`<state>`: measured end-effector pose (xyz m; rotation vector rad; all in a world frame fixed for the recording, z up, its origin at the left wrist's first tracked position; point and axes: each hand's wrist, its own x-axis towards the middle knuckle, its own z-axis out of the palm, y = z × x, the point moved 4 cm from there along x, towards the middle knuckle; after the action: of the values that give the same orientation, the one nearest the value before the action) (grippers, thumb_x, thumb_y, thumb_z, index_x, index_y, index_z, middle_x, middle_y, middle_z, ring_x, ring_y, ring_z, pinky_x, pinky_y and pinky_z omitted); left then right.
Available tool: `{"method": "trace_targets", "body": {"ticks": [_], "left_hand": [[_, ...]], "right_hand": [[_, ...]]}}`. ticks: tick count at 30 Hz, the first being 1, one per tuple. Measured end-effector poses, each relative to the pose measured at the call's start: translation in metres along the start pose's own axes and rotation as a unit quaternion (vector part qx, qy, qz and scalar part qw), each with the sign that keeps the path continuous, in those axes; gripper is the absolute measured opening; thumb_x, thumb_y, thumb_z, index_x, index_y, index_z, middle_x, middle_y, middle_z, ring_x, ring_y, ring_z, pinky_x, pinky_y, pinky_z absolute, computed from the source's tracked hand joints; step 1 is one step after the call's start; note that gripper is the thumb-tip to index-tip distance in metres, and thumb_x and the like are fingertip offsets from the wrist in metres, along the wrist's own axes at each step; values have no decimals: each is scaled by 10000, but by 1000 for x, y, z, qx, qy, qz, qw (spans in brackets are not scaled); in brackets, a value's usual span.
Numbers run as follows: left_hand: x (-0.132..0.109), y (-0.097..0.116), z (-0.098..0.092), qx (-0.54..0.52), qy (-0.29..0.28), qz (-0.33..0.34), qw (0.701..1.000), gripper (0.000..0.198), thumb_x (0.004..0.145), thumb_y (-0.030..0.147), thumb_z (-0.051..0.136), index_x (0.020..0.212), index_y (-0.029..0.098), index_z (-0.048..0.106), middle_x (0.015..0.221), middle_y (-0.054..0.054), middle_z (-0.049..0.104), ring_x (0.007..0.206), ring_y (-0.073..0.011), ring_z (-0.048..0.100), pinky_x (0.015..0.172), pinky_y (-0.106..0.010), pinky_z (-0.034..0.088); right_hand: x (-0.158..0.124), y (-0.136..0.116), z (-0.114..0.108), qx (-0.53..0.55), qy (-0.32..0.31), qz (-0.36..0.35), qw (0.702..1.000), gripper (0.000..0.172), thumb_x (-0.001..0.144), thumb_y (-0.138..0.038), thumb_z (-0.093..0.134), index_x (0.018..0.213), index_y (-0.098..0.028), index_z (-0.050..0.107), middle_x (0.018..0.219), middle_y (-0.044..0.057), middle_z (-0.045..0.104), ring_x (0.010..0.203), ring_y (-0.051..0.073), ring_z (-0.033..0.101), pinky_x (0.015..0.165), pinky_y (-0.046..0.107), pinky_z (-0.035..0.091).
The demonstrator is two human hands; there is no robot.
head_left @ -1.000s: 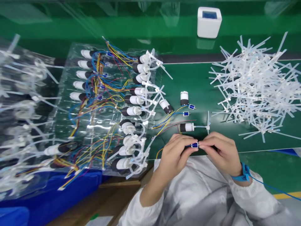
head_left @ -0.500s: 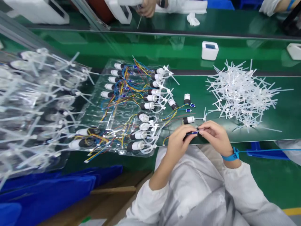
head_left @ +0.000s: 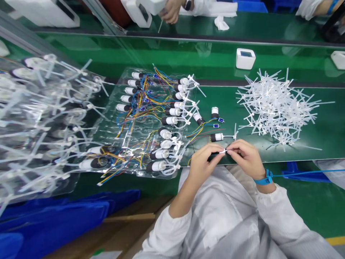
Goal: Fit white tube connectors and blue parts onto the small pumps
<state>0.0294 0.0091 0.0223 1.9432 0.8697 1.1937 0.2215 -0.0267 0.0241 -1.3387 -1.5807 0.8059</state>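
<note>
White box point(head_left: 245, 59) shifted right — green belt point(head_left: 172, 59) | left hand point(head_left: 205, 158), right hand point(head_left: 246, 157) pinch part point(head_left: 223, 151) — over green tabletop point(head_left: 222, 95)

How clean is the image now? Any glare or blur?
Head view, throughout: bright glare streaks the clear tray; tubing near the frame's left edge looks smeared and stretched; the left hand and right hand read fairly sharp, but the small part between them is too tiny to make out.
</note>
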Motion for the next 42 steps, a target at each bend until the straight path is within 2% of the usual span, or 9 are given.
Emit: {"method": "trace_targets", "body": {"ticks": [6, 11, 17, 23, 28, 35, 42], "left_hand": [[0, 3, -1, -10, 5, 19, 1000, 115, 997, 95, 816, 1026, 203, 790, 1026, -51, 859, 953, -182, 833, 888, -301, 677], [1, 1, -2, -25, -3, -5, 1000, 145, 975, 62, 829, 1005, 199, 792, 1043, -51, 860, 956, -166, 832, 882, -278, 679], [3, 1, 0, -19, -13, -11, 1000, 165, 993, 51, 803, 1019, 213, 794, 1044, -40, 856, 965, -166, 832, 885, -287, 686], [7, 2, 1, -17, 1, -14, 1000, 134, 1011, 96, 800, 1051, 224, 798, 1034, -47, 854, 965, -192, 834, 877, -322, 685], [8, 3, -1, -31, 19, -28, 999, 111, 1020, 110, 790, 1042, 219, 782, 1060, -49, 848, 1020, -185, 821, 943, -315, 654], [3, 1, 1, -13, -9, -15, 1000, 99, 1027, 126, 764, 1053, 212, 722, 1070, -61, 821, 1024, -191, 798, 933, -319, 628], [2, 3, 5, -8, -1, -28, 1000, 103, 1016, 162, 799, 1007, 213, 710, 972, -34, 815, 914, -183, 793, 856, -303, 624]], "right_hand": [[0, -7, -1, -9, 7, -11, 1000, 111, 1078, -190, 718, 1069, -255, 807, 979, 37, 800, 892, 207, 747, 818, 329, 592], [1, -9, 0, -3, 6, -26, 1000, 156, 1069, -147, 725, 1089, -263, 827, 1002, 35, 830, 897, 202, 774, 827, 320, 624], [1, -8, 0, -4, 12, -11, 1000, 178, 1070, -142, 719, 1099, -269, 841, 1012, 43, 843, 905, 210, 792, 837, 329, 647], [5, -7, 0, 10, 15, -3, 1000, 132, 1071, -188, 729, 1064, -261, 838, 994, 45, 836, 884, 209, 778, 805, 324, 638], [5, -5, 1, 18, 25, 16, 999, 92, 1067, -242, 735, 1084, -253, 825, 1005, 54, 818, 877, 211, 761, 780, 329, 608], [1, -2, 3, 20, 9, 19, 1000, 149, 1099, -310, 699, 1043, -246, 821, 1015, 68, 816, 917, 225, 762, 806, 347, 615], [-2, -1, -1, 29, 13, -2, 1000, 152, 1095, -251, 709, 1025, -257, 844, 996, 57, 835, 929, 226, 775, 836, 355, 616]]}}
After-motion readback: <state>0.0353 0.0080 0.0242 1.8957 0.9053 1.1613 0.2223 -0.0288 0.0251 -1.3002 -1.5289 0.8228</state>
